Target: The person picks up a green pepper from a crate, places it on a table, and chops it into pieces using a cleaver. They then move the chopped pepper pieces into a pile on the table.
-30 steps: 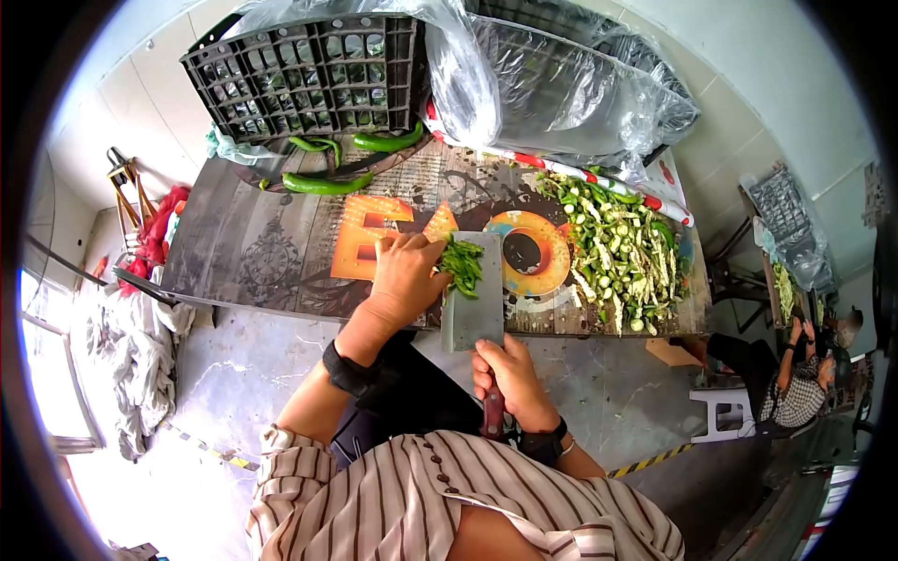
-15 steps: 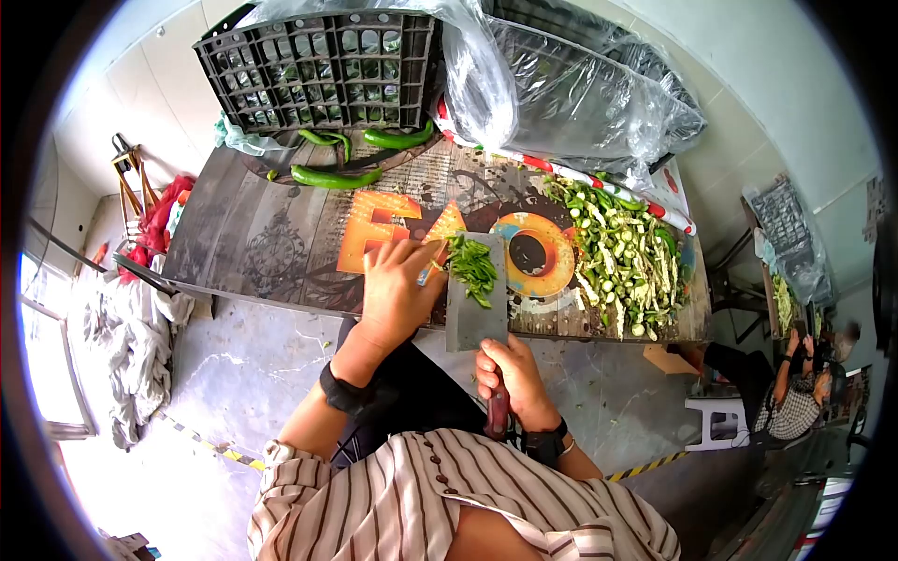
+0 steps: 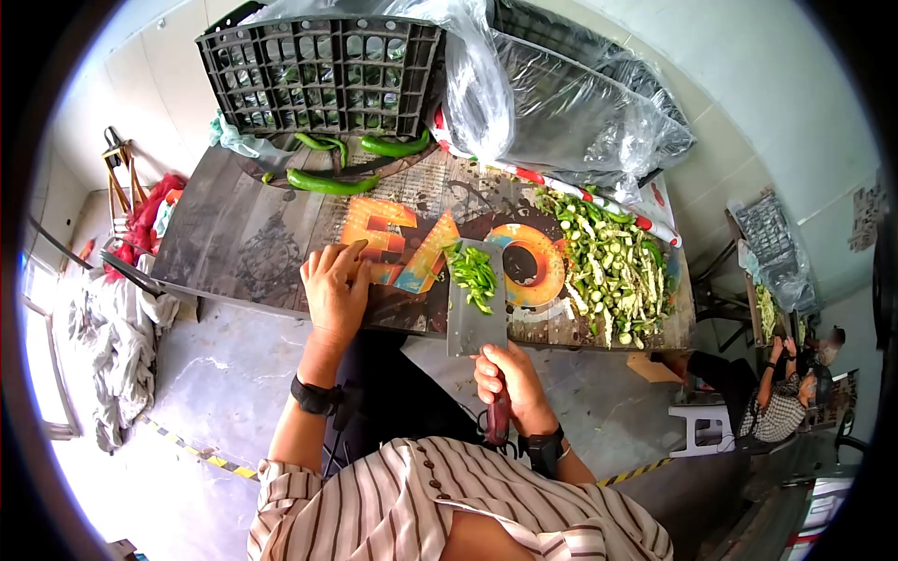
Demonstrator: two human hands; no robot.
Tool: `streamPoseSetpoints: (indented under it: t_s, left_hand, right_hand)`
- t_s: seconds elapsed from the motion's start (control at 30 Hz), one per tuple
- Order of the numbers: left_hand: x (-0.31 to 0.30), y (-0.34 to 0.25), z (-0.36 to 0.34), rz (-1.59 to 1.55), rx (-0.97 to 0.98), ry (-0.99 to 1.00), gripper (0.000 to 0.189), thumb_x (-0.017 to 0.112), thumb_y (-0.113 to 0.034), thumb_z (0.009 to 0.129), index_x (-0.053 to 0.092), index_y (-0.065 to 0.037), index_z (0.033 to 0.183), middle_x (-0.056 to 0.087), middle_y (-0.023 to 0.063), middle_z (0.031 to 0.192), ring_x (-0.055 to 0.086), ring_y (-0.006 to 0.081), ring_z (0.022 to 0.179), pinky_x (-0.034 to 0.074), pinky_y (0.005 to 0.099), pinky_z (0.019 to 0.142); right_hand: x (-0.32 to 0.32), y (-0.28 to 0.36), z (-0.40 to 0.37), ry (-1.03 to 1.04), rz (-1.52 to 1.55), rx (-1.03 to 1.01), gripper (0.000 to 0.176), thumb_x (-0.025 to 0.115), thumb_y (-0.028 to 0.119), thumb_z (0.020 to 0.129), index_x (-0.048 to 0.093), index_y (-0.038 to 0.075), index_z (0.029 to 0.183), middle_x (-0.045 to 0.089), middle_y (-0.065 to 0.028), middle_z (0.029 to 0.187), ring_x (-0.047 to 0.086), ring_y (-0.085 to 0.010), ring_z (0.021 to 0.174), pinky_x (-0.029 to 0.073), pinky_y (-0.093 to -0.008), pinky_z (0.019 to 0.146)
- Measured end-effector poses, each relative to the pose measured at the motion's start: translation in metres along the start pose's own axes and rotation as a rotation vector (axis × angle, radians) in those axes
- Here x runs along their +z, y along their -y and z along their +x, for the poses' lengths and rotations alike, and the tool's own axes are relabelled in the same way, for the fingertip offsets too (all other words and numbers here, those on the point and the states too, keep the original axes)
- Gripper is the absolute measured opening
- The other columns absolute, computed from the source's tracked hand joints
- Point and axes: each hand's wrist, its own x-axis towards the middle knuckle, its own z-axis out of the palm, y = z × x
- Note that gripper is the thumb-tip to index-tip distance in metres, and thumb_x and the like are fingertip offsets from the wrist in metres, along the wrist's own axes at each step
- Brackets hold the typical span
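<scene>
My right hand (image 3: 514,381) grips the dark red handle of a cleaver (image 3: 475,329), whose wide blade lies flat over the table's near edge. On the blade sits a small pile of chopped green pepper (image 3: 473,275). My left hand (image 3: 337,288) is on the table to the left of the cleaver, fingers extended and apart, holding nothing. To the right of the blade spreads a heap of chopped green peppers (image 3: 617,266). Whole green peppers lie further back, including a long one (image 3: 329,182) and another by the crate (image 3: 397,146).
A black plastic crate (image 3: 323,79) and a second one under clear plastic film (image 3: 571,103) stand along the back of the patterned table (image 3: 220,238). A red-and-white roll (image 3: 599,201) borders the heap. Another person (image 3: 774,407) works at a table on the far right.
My left hand has moved left, away from the blade, and its fingers are more spread. The cleaver stays in my right hand with the pepper pieces still on it.
</scene>
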Motion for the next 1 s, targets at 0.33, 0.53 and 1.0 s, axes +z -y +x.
streamPoseSetpoints:
  t_s: [0.33, 0.53, 1.0]
  left_hand:
    - [0.000, 0.002, -0.004, -0.019, 0.025, -0.048, 0.026, 0.066, -0.008, 0.078, 0.068, -0.010, 0.104, 0.060, 0.0034, 0.089, 0.054, 0.0251, 0.089, 0.039, 0.0371, 0.084]
    - [-0.003, -0.001, -0.005, -0.056, -0.010, -0.021, 0.025, 0.065, -0.007, 0.078, 0.068, -0.010, 0.103, 0.060, 0.0037, 0.089, 0.053, 0.0260, 0.087, 0.039, 0.0371, 0.082]
    - [-0.002, -0.002, -0.003, -0.042, 0.017, -0.069, 0.024, 0.063, -0.004, 0.076, 0.068, -0.008, 0.100, 0.060, 0.0058, 0.088, 0.054, 0.0270, 0.084, 0.041, 0.0361, 0.075]
  right_hand:
    - [-0.009, 0.040, -0.013, 0.013, 0.021, -0.066, 0.026, 0.052, 0.023, 0.098, 0.054, -0.003, 0.095, 0.043, 0.0049, 0.067, 0.039, -0.0049, 0.049, 0.038, -0.0237, 0.042]
    - [-0.001, 0.081, -0.027, -0.030, 0.012, -0.154, 0.027, 0.052, 0.023, 0.097, 0.056, -0.003, 0.097, 0.043, 0.0062, 0.065, 0.039, -0.0033, 0.050, 0.037, -0.0214, 0.045]
    - [0.016, 0.238, 0.004, -0.360, -0.303, -0.758, 0.032, 0.057, 0.022, 0.094, 0.054, -0.008, 0.104, 0.040, 0.0055, 0.066, 0.039, -0.0038, 0.055, 0.032, -0.0213, 0.049]
